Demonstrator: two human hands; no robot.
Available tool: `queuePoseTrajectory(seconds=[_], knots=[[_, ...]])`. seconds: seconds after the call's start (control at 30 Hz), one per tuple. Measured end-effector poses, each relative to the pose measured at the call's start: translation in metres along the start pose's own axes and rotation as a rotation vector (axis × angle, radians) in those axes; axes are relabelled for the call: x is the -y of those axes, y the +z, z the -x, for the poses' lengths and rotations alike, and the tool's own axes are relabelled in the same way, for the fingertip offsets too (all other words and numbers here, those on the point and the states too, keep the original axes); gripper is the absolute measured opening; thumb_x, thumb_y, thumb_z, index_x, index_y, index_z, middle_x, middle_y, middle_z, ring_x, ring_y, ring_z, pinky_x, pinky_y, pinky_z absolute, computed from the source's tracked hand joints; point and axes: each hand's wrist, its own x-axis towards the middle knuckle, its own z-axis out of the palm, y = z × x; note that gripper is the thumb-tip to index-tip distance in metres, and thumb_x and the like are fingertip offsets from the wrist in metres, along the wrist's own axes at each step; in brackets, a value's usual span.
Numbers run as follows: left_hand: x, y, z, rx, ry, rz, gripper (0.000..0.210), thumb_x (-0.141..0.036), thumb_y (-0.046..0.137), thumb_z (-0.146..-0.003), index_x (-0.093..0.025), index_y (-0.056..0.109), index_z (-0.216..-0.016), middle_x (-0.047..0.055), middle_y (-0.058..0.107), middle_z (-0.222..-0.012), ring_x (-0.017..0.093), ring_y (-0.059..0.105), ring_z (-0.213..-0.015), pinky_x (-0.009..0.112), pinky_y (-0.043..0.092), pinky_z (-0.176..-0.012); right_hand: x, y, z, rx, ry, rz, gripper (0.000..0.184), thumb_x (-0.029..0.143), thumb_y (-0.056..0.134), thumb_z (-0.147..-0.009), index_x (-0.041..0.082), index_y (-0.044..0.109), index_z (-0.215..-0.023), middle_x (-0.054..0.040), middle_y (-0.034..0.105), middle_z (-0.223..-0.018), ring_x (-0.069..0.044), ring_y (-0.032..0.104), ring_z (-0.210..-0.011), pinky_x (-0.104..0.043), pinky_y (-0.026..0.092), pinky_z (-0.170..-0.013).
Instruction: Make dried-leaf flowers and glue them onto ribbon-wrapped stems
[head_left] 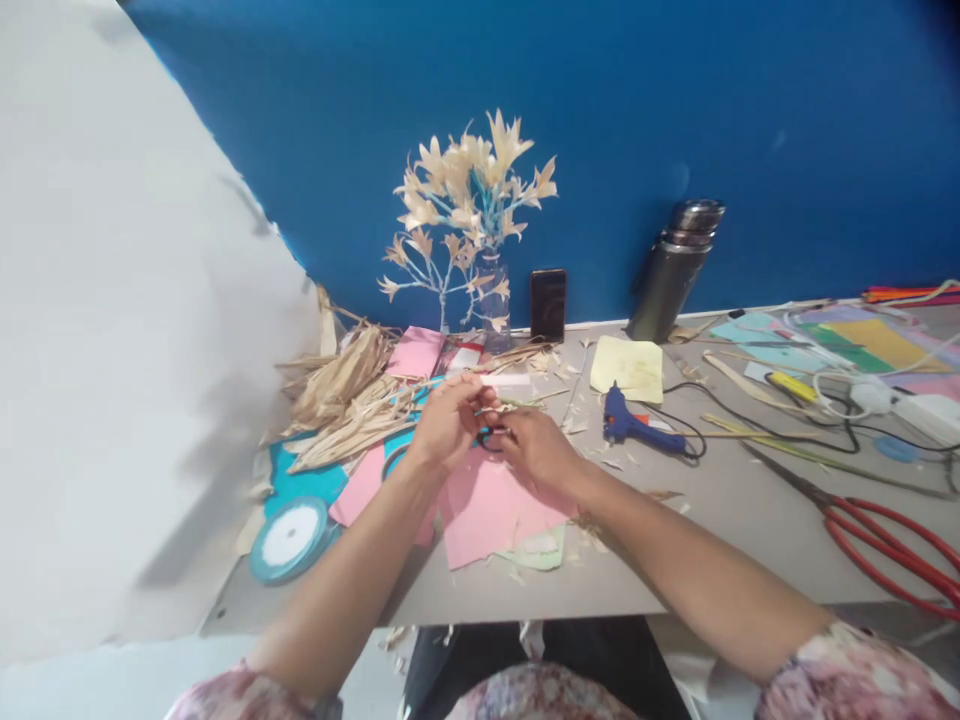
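My left hand (pixel 452 415) is raised over the middle of the table, its fingers curled together in a pinch. Close beside it, my right hand (pixel 538 447) is also closed, with thumb and fingertips pressed together. Whatever lies between the fingers is too small to make out. A pale strip (pixel 508 380) shows just past the left fingertips; I cannot tell if it is held. Dark loops, perhaps scissor handles (pixel 491 440), show partly between the hands. Beneath them lies pink paper (pixel 480 515). Behind stand cream husk-like flowers (pixel 476 180) on blue stems, in a clear bottle (pixel 493 300).
Dried husks (pixel 337 385) and a blue ribbon spool (pixel 289 540) are at the left. Rightward lie a blue glue gun (pixel 637 425), yellow paper (pixel 627 368), large red-handled scissors (pixel 885 540) and cables. A phone (pixel 548 305) and flask (pixel 677 270) lean against the wall.
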Motion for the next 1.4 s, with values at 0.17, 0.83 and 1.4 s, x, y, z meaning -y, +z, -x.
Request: queuePoseTrajectory(seconds=[0.17, 0.83, 1.4], knots=[[0.002, -0.011, -0.002, -0.003, 0.124, 0.046, 0.018, -0.020, 0.073, -0.069, -0.018, 0.056, -0.074, -0.002, 0.062, -0.063, 0.010, 0.058, -0.057, 0.021, 0.047, -0.056, -0.027, -0.024, -0.008, -0.220, 0.216, 0.045, 0.020, 0.020, 0.061, -0.089, 0.019, 0.076, -0.101, -0.0068, 0.078, -0.098, -0.022, 0.071, -0.088, -0.031, 0.049, -0.081], [0.027, -0.023, -0.012, 0.040, -0.035, 0.077, 0.009, -0.017, 0.067, -0.067, -0.015, 0.058, -0.067, 0.004, 0.069, -0.064, 0.012, 0.060, -0.052, 0.022, 0.047, -0.052, -0.007, -0.039, -0.001, -0.113, 0.403, -0.462, 0.016, 0.018, 0.061, -0.075, 0.016, 0.072, -0.087, -0.0039, 0.072, -0.076, -0.015, 0.058, -0.058, -0.027, 0.043, -0.055], [0.031, -0.002, 0.009, 0.187, -0.070, -0.074, 0.026, -0.036, 0.072, -0.080, -0.012, 0.067, -0.088, 0.006, 0.072, -0.075, 0.013, 0.062, -0.053, 0.023, 0.048, -0.049, -0.005, -0.035, 0.011, -0.177, 0.460, -1.023, 0.026, 0.038, 0.079, -0.076, 0.017, 0.066, -0.067, 0.0023, 0.059, -0.060, -0.010, 0.044, -0.055, -0.026, 0.033, -0.057]])
